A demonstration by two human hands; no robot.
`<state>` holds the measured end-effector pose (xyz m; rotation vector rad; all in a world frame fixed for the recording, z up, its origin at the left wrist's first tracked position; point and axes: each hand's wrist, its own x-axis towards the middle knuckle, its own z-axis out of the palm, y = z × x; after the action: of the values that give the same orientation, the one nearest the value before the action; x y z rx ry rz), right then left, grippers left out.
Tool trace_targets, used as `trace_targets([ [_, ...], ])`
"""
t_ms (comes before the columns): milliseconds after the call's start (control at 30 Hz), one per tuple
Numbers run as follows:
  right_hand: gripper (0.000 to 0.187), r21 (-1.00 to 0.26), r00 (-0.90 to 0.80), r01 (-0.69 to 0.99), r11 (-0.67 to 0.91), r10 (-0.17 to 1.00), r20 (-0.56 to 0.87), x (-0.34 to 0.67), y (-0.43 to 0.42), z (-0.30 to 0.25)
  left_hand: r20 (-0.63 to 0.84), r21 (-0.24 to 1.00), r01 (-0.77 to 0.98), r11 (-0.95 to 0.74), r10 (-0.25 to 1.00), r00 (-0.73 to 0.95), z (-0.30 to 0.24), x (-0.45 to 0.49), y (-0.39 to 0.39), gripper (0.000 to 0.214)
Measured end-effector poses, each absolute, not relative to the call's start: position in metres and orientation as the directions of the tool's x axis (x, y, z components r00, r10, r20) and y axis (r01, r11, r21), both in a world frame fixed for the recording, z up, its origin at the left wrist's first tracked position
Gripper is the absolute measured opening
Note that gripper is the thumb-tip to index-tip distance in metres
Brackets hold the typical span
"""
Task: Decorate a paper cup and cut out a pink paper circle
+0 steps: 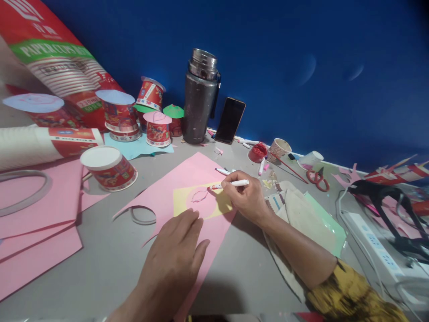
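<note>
Marker pen, white barrel with a pink tip, is held in the right hand. The fingers are closed round the barrel in a writing grip, and the tip is down on the yellow paper at the end of a pink drawn outline.

Yellow paper lies flat on a large pink sheet, roughly mid-bench. Left hand is flat and spread, palm down and holding nothing. Its fingertips rest on the near edge of the yellow paper and the rest of the hand is on the pink sheet.

Around the work:
- Grey bench carries more pink sheets at the left edge, with a thin grey ring just left of the pink sheet.
- Red printed paper cup stands upside down, left of the sheet. Several more cups stand behind it, some capped with paper discs.
- Steel flask stands upright against the blue wall, with a dark phone leaning just beside it.
- Two further markers lie just beyond the right hand.
- Red-handled scissors lie well to the right, and a white power strip lies nearer the right edge.
- A pale cloth lies under the right forearm. The sleeve at the elbow is yellow and patterned.
</note>
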<state>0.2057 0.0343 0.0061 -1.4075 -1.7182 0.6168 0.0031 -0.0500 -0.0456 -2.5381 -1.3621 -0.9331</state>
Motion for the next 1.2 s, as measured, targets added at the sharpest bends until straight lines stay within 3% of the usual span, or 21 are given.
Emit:
trace_targets([
  [667, 0.016, -0.667, -0.099, 0.642, 0.378, 0.904, 0.417, 0.2075, 0.0344, 0.003, 0.576, 0.167, 0.792, -0.588, 0.71, 0.405, -0.0494, 0.0031, -0.0495, 0.025],
  [1200, 0.018, -0.611, -0.178, 0.657, 0.441, 0.879, 0.443, 0.2084, 0.0348, 0.0033, 0.569, 0.183, 0.788, -0.588, 0.717, 0.403, -0.0479, 0.003, -0.0517, 0.026],
])
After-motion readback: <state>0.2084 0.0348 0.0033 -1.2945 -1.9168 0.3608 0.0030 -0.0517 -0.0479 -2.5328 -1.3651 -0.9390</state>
